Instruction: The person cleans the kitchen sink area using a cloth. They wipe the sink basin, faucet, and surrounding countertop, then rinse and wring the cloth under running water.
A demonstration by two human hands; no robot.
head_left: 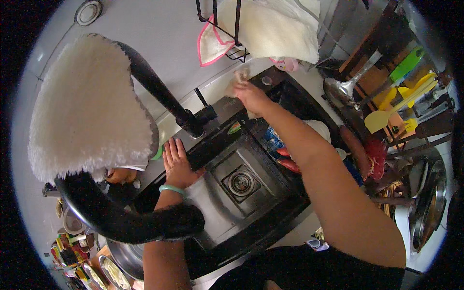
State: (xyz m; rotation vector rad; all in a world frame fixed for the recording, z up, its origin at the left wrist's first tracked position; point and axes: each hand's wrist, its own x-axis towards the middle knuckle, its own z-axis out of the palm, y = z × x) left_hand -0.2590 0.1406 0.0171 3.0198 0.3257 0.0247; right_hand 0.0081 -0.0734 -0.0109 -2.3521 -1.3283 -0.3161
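Observation:
My left hand (176, 165) rests palm down, fingers stretched out, at the left edge of the black sink (232, 107); a pale green bangle (172, 189) circles that wrist. Over at the sink's far rim, my right hand (253, 98) is closed on a beige cloth (240, 76), pressed against the ledge by the wall. Motion slightly blurs that hand and the cloth. Between my arms lies the metal basin with a round drain (241, 183). A black faucet (145, 227) arches over my left forearm, and a fluffy white cloth (92, 111) hangs on it.
Blue and red packages (289, 162) lie partly hidden under my right forearm. Right of the sink stand a metal ladle (345, 89), a cream spatula (379, 121) and other utensils. White towels (275, 29) hang from a black wire rack (237, 24) at the back. Dishes (115, 273) sit lower left.

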